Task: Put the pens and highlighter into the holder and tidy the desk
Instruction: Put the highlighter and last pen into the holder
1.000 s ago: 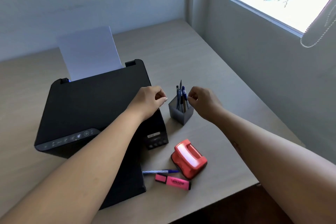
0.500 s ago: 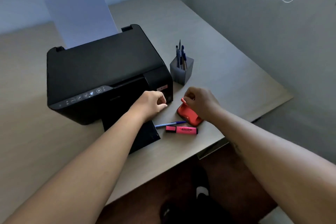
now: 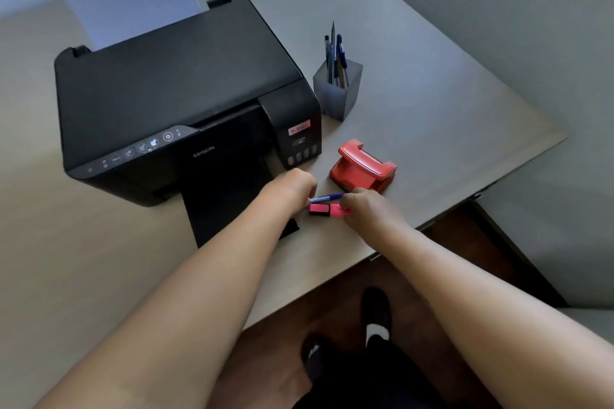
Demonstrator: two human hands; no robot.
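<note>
Highlighter (image 3: 327, 210) under right hand (image 3: 367, 209), grip unclear; left hand (image 3: 292, 188) clenched beside pen (image 3: 327, 197).

Both bare forearms stretched forward, hands low and close together.

Left hand (image 3: 291, 186) loosely curled, knuckles up, fingers tucked under. Right hand (image 3: 364, 206) palm down, fingers bent at the tips; closure of either grip not discernible.

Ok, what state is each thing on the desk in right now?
Holder: upright, pens inside.
Blue pen: lying flat, between both hands.
Highlighter: lying flat, capped, right hand on its end.
Left hand: curled, at the pen's tip.
Hole punch: resting, untouched.
Printer: paper loaded, tray out.
</note>
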